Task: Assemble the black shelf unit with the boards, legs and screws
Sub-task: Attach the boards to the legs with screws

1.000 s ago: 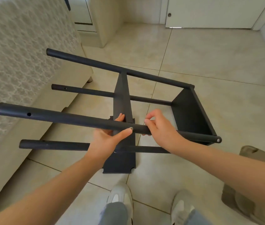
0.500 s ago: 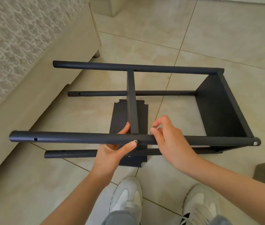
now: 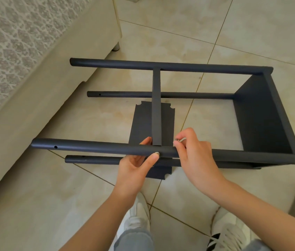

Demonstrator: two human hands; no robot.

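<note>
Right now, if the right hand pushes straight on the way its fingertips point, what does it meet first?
Likely the middle board: the right hand, pinching a small metal piece, points toward the board's end by the near leg. Depth is unclear; it might pass in front.

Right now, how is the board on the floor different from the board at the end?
The floor board lies flat, unattached, notched corners showing. The end board stands upright, fixed between the legs, corners hidden. Both are black.
</note>
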